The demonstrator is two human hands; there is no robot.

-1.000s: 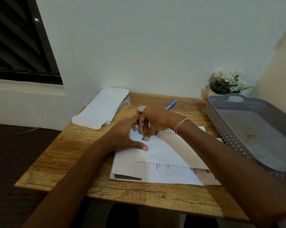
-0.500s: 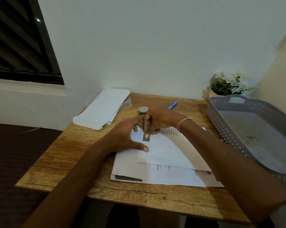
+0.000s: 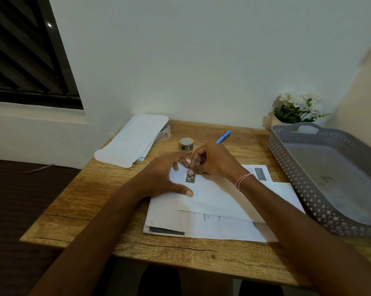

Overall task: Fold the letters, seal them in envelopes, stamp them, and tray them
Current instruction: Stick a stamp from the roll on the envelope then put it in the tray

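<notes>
From the head camera, a wooden table (image 3: 84,199) stands against a white wall, with a dark slatted window (image 3: 20,50) up on the left.

Near the middle of the table a white envelope (image 3: 212,197) lies slanted on top of a pile of printed letters (image 3: 201,225). A small dark stamp (image 3: 190,178) lies on the envelope's far left corner.

The left hand (image 3: 165,176) is spread out flat. Its thumb presses on the near left part of the envelope and its fingers reach past the far corner, so the stamp sits in the gap between thumb and fingers.

The right hand (image 3: 214,161) comes in from the right with its fingers curled. The tips of its thumb and forefinger meet on the stamp's top edge and grip it there against the envelope. A pink and white bracelet (image 3: 243,180) circles that wrist.

Just beyond the hands a roll of stamps (image 3: 186,144) stands on the table. A blue pen (image 3: 223,136) lies near it to the right. A stack of white envelopes (image 3: 135,139) lies at the far left corner and partly hangs over the table's edge.

On the right a grey plastic tray (image 3: 287,167) with pierced walls sits with nothing showing inside it. Behind it, in the corner, is a pot of white flowers (image 3: 297,107).
</notes>
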